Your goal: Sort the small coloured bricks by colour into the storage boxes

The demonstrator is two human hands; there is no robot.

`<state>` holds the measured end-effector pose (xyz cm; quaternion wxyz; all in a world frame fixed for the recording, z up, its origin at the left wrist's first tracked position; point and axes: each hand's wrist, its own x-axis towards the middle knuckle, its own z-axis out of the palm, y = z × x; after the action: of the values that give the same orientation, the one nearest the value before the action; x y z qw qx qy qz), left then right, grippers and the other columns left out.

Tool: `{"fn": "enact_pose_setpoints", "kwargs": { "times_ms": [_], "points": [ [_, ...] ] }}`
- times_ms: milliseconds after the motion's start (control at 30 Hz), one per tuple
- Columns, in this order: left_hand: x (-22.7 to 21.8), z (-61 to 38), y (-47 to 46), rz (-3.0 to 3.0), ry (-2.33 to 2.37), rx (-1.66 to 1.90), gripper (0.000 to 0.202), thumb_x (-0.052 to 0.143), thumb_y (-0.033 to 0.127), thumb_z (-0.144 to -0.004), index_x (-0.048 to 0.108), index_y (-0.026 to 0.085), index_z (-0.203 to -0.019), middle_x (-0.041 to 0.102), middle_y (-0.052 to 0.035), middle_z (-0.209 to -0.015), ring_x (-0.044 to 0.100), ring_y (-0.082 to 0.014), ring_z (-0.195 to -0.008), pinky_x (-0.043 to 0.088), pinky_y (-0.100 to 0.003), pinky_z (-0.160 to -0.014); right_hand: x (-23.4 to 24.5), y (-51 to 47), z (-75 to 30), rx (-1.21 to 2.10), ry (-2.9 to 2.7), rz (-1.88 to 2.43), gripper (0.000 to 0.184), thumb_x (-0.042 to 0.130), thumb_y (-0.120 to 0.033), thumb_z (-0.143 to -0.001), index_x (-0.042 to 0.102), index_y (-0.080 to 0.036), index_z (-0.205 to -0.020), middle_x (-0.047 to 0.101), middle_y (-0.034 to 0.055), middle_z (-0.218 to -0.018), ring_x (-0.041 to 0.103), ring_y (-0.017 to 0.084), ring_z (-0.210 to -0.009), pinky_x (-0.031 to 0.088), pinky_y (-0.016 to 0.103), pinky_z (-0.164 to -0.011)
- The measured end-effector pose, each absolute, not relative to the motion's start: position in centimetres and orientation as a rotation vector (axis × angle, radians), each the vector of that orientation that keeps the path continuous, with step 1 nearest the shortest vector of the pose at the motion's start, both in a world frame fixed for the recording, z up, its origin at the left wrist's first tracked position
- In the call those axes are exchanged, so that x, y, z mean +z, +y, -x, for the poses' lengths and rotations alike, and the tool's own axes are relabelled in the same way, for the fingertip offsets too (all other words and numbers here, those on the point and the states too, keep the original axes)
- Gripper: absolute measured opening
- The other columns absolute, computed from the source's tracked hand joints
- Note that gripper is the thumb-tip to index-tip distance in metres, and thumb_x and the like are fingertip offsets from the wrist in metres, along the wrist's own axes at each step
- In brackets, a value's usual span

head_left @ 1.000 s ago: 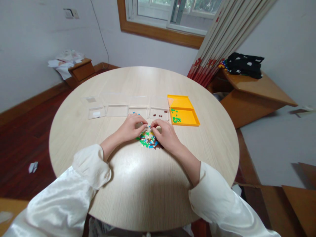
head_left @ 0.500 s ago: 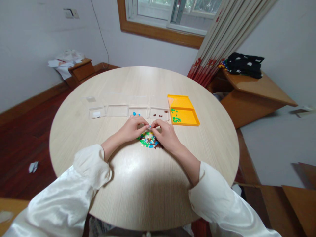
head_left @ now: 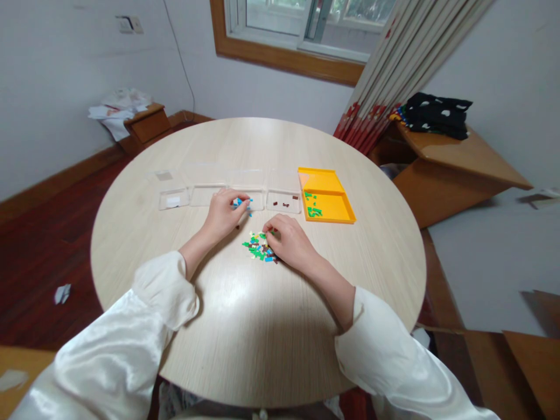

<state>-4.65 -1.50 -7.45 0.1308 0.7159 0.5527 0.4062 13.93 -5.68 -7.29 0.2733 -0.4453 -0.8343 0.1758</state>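
Left hand: the left hand [head_left: 221, 216] has moved from the pile to the third clear box from the left, its fingertips over the blue pieces [head_left: 238, 202]; the handling of blue has thus passed from the pile to the box. Whether the fingers grip a piece or have let go cannot be told.
Right hand: the right hand [head_left: 291, 239] remains at the pile [head_left: 258, 249], thumb and forefinger drawn close together; any piece between them is too small to make out.
Pile: one, mixed green, brown, blue, yellow and pale, on the round table [head_left: 262, 326]; too jumbled to count.
Clear boxes: four in a row, lids open behind. The first box [head_left: 163, 205] holds one white slip [head_left: 173, 201]; the second box [head_left: 205, 196] shows no pieces; the third box [head_left: 257, 200] holds blue, partly hidden by fingers; the fourth box [head_left: 280, 198] holds brown pieces [head_left: 296, 198], three or four.
Yellow box: one yellow box [head_left: 335, 210], open, with green pieces [head_left: 314, 212] along its left side, several touching and not separable.
Strays: one brown piece [head_left: 237, 227] beside the left hand; one blue piece [head_left: 250, 214] near the third box's front edge, inside or outside unclear.
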Motion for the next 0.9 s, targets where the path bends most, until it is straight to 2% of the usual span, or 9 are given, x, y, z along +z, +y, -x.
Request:
{"fn": "enact_pose_setpoints", "kwargs": {
  "times_ms": [167,367,600,767,900],
  "points": [
    [-7.78,4.52,-0.77,-2.091,1.717,1.100,0.013,0.057,0.018,-0.077,0.070,0.017,-0.080,0.072,-0.0050,-0.085,0.058,-0.0201,-0.083,0.041,-0.035,-0.082,-7.09,-6.11,-13.71,0.523,-2.366,1.116,0.017,0.052,-0.004,-0.079,0.064,-0.017,-0.078,0.063,0.0049,-0.087,0.055,0.018,-0.088,0.038,0.032,-0.081],
    [-8.01,4.27,-0.51,-2.088,1.774,1.035,0.016,0.056,0.018,-0.078,0.071,0.016,-0.084,0.073,-0.0056,-0.089,0.059,-0.0207,-0.086,0.041,-0.035,-0.082,-7.48,-6.52,-13.19,0.510,-2.433,1.030,0.017,0.054,-0.009,-0.086,0.068,-0.017,-0.090,0.063,0.0056,-0.092,0.054,0.017,-0.092,0.035,0.031,-0.081],
    [-8.22,4.20,-0.45,-2.097,1.744,0.994,0.019,0.055,0.019,-0.079,0.072,0.015,-0.085,0.073,-0.0070,-0.091,0.061,-0.0217,-0.085,0.042,-0.036,-0.082,-7.57,-6.46,-13.04,0.452,-2.522,1.052,0.020,0.052,-0.010,-0.089,0.070,-0.017,-0.094,0.064,0.0070,-0.093,0.053,0.018,-0.093,0.034,0.032,-0.080],
    [-8.32,4.35,-0.75,-2.111,1.747,1.037,0.020,0.054,0.021,-0.080,0.071,0.015,-0.088,0.073,-0.0072,-0.092,0.060,-0.0214,-0.086,0.040,-0.037,-0.085,-7.30,-6.45,-13.09,0.460,-2.512,1.109,0.016,0.055,-0.014,-0.089,0.071,-0.016,-0.092,0.065,0.0069,-0.092,0.054,0.017,-0.092,0.033,0.032,-0.080],
    [-8.16,4.38,-1.33,-2.141,1.741,1.040,0.017,0.054,0.021,-0.081,0.070,0.016,-0.084,0.072,-0.0058,-0.090,0.059,-0.0202,-0.085,0.039,-0.036,-0.084,-7.15,-6.44,-13.01,0.511,-2.488,1.189,0.015,0.056,-0.014,-0.088,0.071,-0.016,-0.090,0.066,0.0064,-0.090,0.055,0.017,-0.091,0.033,0.031,-0.079]
  ]
}}
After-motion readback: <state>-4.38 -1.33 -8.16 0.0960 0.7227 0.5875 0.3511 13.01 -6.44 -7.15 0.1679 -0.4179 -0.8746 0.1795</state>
